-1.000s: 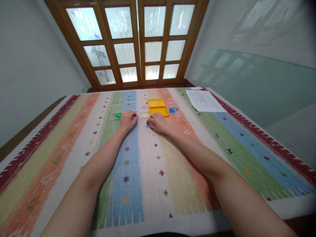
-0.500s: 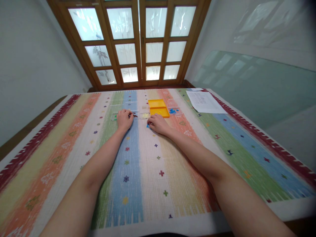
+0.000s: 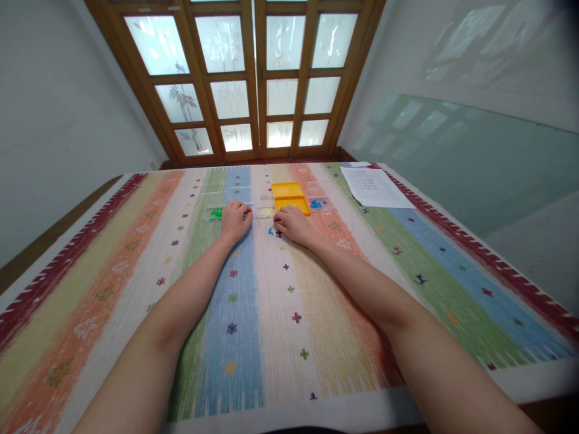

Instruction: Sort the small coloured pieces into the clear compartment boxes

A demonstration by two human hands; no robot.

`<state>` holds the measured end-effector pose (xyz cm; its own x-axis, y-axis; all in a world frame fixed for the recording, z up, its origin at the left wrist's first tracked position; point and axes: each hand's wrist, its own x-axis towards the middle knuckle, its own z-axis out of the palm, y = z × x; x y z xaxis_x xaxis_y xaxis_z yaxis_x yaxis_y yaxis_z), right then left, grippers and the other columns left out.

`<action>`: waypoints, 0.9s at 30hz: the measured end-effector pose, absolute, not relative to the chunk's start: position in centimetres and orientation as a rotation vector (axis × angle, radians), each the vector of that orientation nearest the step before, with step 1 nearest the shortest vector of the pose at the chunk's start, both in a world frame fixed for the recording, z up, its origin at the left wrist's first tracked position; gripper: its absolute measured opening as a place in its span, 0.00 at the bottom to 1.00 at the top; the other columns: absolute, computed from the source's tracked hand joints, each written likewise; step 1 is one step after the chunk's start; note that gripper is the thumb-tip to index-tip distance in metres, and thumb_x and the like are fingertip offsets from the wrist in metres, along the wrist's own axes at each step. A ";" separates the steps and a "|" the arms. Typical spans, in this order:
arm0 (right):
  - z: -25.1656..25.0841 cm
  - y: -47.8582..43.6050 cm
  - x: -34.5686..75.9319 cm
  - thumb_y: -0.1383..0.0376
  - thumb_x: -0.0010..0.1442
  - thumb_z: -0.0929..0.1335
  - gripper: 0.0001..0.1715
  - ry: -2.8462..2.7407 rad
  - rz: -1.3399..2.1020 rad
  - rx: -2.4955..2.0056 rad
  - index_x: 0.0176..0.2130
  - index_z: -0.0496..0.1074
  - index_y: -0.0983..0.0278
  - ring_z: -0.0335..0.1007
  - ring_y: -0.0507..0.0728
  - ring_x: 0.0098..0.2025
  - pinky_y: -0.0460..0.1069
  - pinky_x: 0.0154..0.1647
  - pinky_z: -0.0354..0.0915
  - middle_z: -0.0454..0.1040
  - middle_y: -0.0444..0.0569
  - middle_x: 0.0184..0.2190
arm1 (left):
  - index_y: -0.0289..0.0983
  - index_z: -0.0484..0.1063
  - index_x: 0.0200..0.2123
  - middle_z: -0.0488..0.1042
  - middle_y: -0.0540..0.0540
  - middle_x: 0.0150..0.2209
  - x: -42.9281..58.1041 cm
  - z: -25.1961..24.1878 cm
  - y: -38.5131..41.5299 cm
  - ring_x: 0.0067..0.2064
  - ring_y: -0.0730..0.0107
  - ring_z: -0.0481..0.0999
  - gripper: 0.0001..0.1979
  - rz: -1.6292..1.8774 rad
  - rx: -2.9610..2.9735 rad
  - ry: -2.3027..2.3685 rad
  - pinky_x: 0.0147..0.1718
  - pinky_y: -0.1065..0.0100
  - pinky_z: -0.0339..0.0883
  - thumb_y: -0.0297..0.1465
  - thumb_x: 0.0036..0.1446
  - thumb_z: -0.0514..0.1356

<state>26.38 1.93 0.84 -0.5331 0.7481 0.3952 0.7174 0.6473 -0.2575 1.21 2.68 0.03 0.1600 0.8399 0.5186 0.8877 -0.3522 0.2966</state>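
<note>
My left hand (image 3: 236, 222) is over the row of small clear boxes, fingers curled and pressed together; whatever is between the fingertips is too small to make out. Beside it on the left lie green pieces (image 3: 216, 214) in a clear box. Pale yellow pieces (image 3: 267, 212) fill another clear box between my hands. My right hand (image 3: 292, 223) rests just in front of the yellow case (image 3: 299, 208), its fingers bent inward, with their contents hidden. Small blue pieces (image 3: 271, 231) and a dark red piece (image 3: 278, 234) lie on the cloth by its fingertips.
To the right of the yellow case, a clear box with its lid up holds blue pieces (image 3: 316, 204). A printed white sheet (image 3: 377, 187) lies at the far right of the striped tablecloth (image 3: 271, 337). Wooden glazed doors (image 3: 257, 114) stand beyond the table.
My left hand has shifted right, uncovering the green pieces and covering the dark red ones in their box. My right hand has moved slightly right, leaving the small blue pieces more exposed.
</note>
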 end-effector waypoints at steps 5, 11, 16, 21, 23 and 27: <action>0.6 4.9 30.1 0.68 0.65 0.67 0.08 -2.050 0.056 -1.236 0.38 0.77 0.62 0.69 0.62 0.44 0.55 0.48 0.60 0.78 0.53 0.39 | 0.41 0.79 0.38 0.78 0.42 0.42 1.2 0.1 2.6 0.50 0.51 0.71 0.09 -0.947 -2.333 -1.716 0.49 0.53 0.61 0.33 0.67 0.58; -0.2 8.1 36.1 0.68 0.62 0.66 0.07 -1.684 -0.031 -1.470 0.36 0.75 0.62 0.68 0.62 0.39 0.55 0.45 0.60 0.77 0.52 0.34 | 0.41 0.79 0.38 0.78 0.41 0.42 1.2 0.1 2.6 0.50 0.51 0.71 0.08 -0.935 -2.359 -1.710 0.48 0.53 0.60 0.32 0.67 0.59; -1.4 9.1 38.4 0.65 0.61 0.66 0.08 -1.550 -0.020 -1.578 0.35 0.75 0.62 0.68 0.61 0.38 0.54 0.42 0.61 0.77 0.53 0.35 | 0.41 0.79 0.38 0.78 0.41 0.41 1.3 0.1 2.6 0.49 0.50 0.71 0.08 -0.933 -2.371 -1.704 0.48 0.52 0.60 0.32 0.66 0.59; -1.8 9.1 37.6 0.65 0.62 0.64 0.10 -1.593 0.022 -1.561 0.38 0.76 0.62 0.69 0.61 0.38 0.53 0.40 0.61 0.78 0.53 0.36 | 0.40 0.79 0.38 0.79 0.41 0.41 1.3 0.0 2.6 0.49 0.51 0.71 0.08 -0.937 -2.409 -1.653 0.49 0.52 0.61 0.32 0.66 0.59; -1.5 8.8 36.8 0.65 0.62 0.64 0.10 -1.641 0.017 -1.513 0.38 0.76 0.62 0.69 0.61 0.38 0.53 0.41 0.61 0.78 0.53 0.36 | 0.40 0.80 0.39 0.79 0.42 0.41 1.6 0.1 2.5 0.49 0.52 0.71 0.08 -0.938 -2.468 -1.585 0.50 0.52 0.62 0.32 0.66 0.60; -0.7 7.8 35.2 0.66 0.62 0.65 0.09 -1.754 0.002 -1.424 0.38 0.75 0.62 0.70 0.61 0.39 0.54 0.43 0.62 0.78 0.53 0.36 | 0.41 0.81 0.42 0.79 0.42 0.44 3.3 0.5 1.5 0.49 0.54 0.71 0.09 -0.859 -2.697 -1.311 0.50 0.52 0.64 0.34 0.68 0.59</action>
